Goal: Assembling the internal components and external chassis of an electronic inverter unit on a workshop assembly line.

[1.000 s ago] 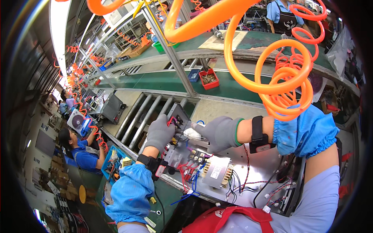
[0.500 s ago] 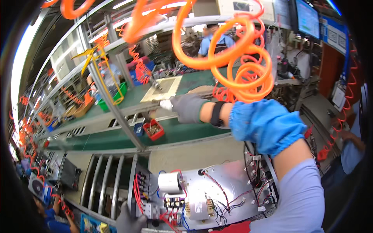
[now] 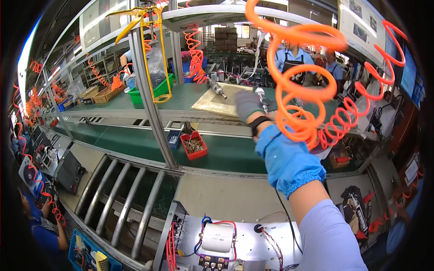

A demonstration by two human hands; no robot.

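The silver tool [image 3: 261,95] is best handled by its body, with the orange hose [image 3: 312,94] kept clear of the wrist [image 3: 259,122]. It is seen just right of the right hand [image 3: 248,105] (whether open or closed cannot be told through the blur); the left hand is not seen.

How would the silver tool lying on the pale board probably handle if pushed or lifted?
The silver tool looks stiff and probably fairly heavy for its size, given its metallic body. Its rounded shape suggests it might roll on the flat pale board. The red coiled hose seems to join its rear end, so it may tug springily when lifted.
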